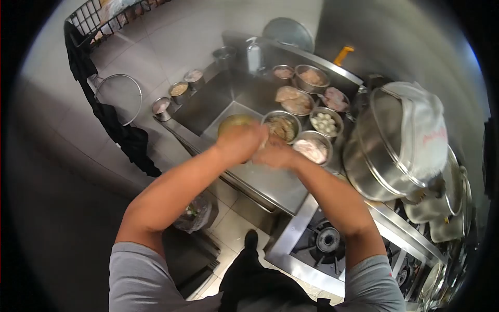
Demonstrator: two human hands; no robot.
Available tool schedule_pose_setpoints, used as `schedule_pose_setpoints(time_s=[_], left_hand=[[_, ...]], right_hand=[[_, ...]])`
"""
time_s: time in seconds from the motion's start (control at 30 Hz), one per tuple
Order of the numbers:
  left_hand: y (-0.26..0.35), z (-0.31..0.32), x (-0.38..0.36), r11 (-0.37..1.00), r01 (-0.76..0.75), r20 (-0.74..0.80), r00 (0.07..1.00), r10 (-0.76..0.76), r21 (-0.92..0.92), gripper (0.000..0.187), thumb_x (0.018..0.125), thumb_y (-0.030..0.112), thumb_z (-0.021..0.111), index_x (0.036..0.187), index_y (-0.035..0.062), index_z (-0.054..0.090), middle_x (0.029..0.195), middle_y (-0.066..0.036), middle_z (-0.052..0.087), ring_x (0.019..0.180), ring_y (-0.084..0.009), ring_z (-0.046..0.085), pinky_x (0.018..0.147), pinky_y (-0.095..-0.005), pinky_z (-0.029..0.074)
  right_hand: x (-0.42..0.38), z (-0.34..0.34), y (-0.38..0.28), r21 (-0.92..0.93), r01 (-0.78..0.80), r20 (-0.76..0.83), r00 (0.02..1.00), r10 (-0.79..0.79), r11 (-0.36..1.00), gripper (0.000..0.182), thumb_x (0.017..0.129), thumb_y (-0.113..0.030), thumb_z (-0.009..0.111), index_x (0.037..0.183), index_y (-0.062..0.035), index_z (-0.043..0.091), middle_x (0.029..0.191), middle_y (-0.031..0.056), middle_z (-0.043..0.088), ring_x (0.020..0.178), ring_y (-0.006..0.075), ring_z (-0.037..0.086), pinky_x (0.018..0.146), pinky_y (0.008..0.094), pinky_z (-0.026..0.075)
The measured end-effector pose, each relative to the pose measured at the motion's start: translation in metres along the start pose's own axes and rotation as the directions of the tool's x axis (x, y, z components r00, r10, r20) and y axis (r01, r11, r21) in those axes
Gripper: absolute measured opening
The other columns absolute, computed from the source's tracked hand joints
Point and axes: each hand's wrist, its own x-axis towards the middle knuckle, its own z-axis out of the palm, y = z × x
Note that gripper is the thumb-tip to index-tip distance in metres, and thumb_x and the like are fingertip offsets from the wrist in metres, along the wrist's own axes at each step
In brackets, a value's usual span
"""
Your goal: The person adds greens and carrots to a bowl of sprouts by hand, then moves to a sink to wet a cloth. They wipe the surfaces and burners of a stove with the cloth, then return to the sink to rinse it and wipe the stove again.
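A yellowish bowl (235, 125) sits on the counter (280, 182), half hidden behind the left hand (240, 142). The right hand (274, 155) touches the left; whether either grips anything cannot be told. Just beyond them stand steel food bowls (312, 147), contents blurred.

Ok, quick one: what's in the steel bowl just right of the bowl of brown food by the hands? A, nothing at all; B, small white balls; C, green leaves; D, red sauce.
B: the steel bowl holds a heap of small white balls, sitting right of the bowl of brown food, beyond the right hand and left hand.
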Motion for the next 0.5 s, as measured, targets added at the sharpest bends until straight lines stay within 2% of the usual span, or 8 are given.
schedule_pose_setpoints(time_s=[0.03,0.07,0.13,0.2,0.23,0.37,0.43,0.5], left_hand=[[-0.031,0.005,0.013,1.000,0.009,0.011,1.000,-0.009,-0.002,0.019,0.079,0.012,0.063,0.092,0.0060,0.051,0.084,-0.018,0.063,0.075,-0.0386,0.065,0.065,-0.0473,0.052],[-0.061,0.015,0.025,0.999,0.048,-0.003,0.999,-0.048,-0.007,0.020,0.077,0.012,0.064,0.092,0.0057,0.054,0.084,-0.018,0.064,0.078,-0.0382,0.065,0.067,-0.0466,0.053],[-0.109,0.039,0.046,0.996,0.091,-0.011,0.996,-0.091,-0.021,0.021,0.076,0.012,0.066,0.093,0.0053,0.056,0.083,-0.017,0.065,0.082,-0.0378,0.066,0.070,-0.0459,0.053],[-0.146,0.064,0.060,0.969,0.246,0.178,0.953,-0.246,0.028,0.029,0.073,0.014,0.070,0.099,0.0047,0.060,0.089,-0.019,0.067,0.088,-0.0377,0.066,0.075,-0.0440,0.053],[-0.159,0.073,0.063,0.968,0.250,0.191,0.950,-0.249,0.019,0.029,0.073,0.014,0.070,0.099,0.0047,0.060,0.089,-0.019,0.067,0.088,-0.0377,0.066,0.075,-0.0440,0.053],[-0.185,0.090,0.066,0.932,0.339,0.287,0.912,-0.293,-0.124,0.035,0.072,0.017,0.070,0.104,0.0040,0.063,0.097,-0.020,0.067,0.093,-0.0381,0.065,0.079,-0.0428,0.053],[-0.193,0.098,0.066,0.905,0.393,0.325,0.887,-0.327,-0.161,0.036,0.071,0.019,0.071,0.103,0.0040,0.064,0.098,-0.021,0.067,0.094,-0.0379,0.064,0.081,-0.0430,0.052],[-0.199,0.107,0.065,0.879,0.419,0.322,0.884,-0.339,-0.229,0.035,0.071,0.022,0.072,0.100,0.0038,0.065,0.101,-0.021,0.067,0.094,-0.0386,0.064,0.082,-0.0432,0.051]], right_hand=[[0.041,-0.005,0.006,-0.076,0.036,-0.017,0.999,-0.037,0.996,0.044,0.076,-0.024,0.065,0.114,-0.0041,0.057,0.105,0.0178,0.065,0.099,0.0330,0.061,0.089,0.0399,0.048],[0.090,-0.003,0.036,-0.289,0.069,-0.075,0.993,-0.094,0.955,0.045,0.078,-0.027,0.063,0.115,-0.0042,0.056,0.109,0.0194,0.064,0.103,0.0348,0.060,0.090,0.0411,0.048],[0.138,0.001,0.051,-0.485,0.082,-0.111,0.982,-0.154,0.871,0.046,0.079,-0.029,0.062,0.117,-0.0044,0.055,0.113,0.0210,0.063,0.107,0.0366,0.059,0.091,0.0423,0.047],[0.166,0.002,0.055,-0.478,-0.225,-0.298,0.951,0.084,0.849,0.040,0.082,-0.027,0.060,0.113,-0.0036,0.057,0.112,0.0199,0.064,0.107,0.0359,0.060,0.091,0.0438,0.048],[0.175,0.002,0.046,-0.492,-0.292,-0.321,0.936,0.141,0.820,0.030,0.082,-0.026,0.055,0.095,-0.0020,0.067,0.103,0.0214,0.066,0.100,0.0357,0.062,0.086,0.0439,0.048],[0.218,0.011,0.077,-0.616,-0.340,-0.258,0.939,0.227,0.710,0.030,0.082,-0.024,0.057,0.103,-0.0035,0.064,0.105,0.0183,0.067,0.101,0.0320,0.064,0.084,0.0438,0.051],[0.229,0.012,0.084,-0.726,-0.273,-0.235,0.961,0.145,0.631,0.026,0.081,-0.026,0.058,0.092,-0.0058,0.069,0.099,0.0162,0.069,0.093,0.0309,0.067,0.079,0.0430,0.053],[0.236,0.013,0.088,-0.718,-0.286,-0.216,0.958,0.187,0.635,0.023,0.077,-0.024,0.061,0.089,-0.0062,0.070,0.097,0.0170,0.069,0.091,0.0309,0.067,0.078,0.0418,0.053]])
